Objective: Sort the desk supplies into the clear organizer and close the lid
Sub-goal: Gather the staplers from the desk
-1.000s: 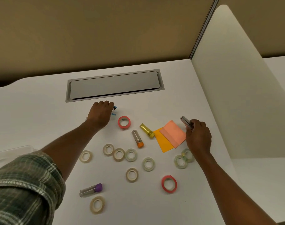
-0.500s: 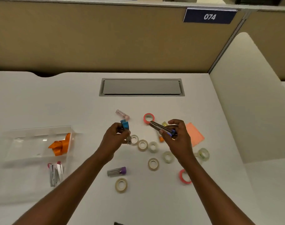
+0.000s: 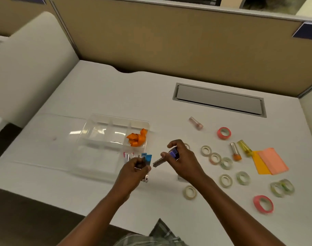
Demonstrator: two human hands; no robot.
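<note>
While both sets of fingers are closed on small clippers, the load is nearly over the organizer. The left hand (image 3: 135, 170) pinches a blue-handled clipper (image 3: 148, 159) with a second metal one (image 3: 146, 179) hanging below the palm. The right hand (image 3: 182, 160) grips a purple-handled clipper (image 3: 173, 154), its metal end pointing left toward the other hand.

Just beyond the left knuckles sits the clear organizer (image 3: 116, 119), lid swung open flat to the left. Its near right compartment already holds a few red-and-white clippers (image 3: 128, 156); the compartment behind that holds orange clips (image 3: 136, 139). The remaining compartments look bare.

The step in hand seems to be dropping these clippers in with their like. To do it well, the person would carry each hand fully past the near wall before letting go, lower the pieces close to the floor of the compartment so they do not bounce out, and release the dangling metal one first, since it looks least secure.

Spread over the counter (image 3: 98, 96) to the right, well apart from the organizer, lie the unsorted things: clear tape rolls (image 3: 214, 158), pink tape rolls (image 3: 223, 133), small tubes (image 3: 235, 150) and sticky notes (image 3: 272, 163). Most of the sorting is still ahead, and the lid stays open until then.
</note>
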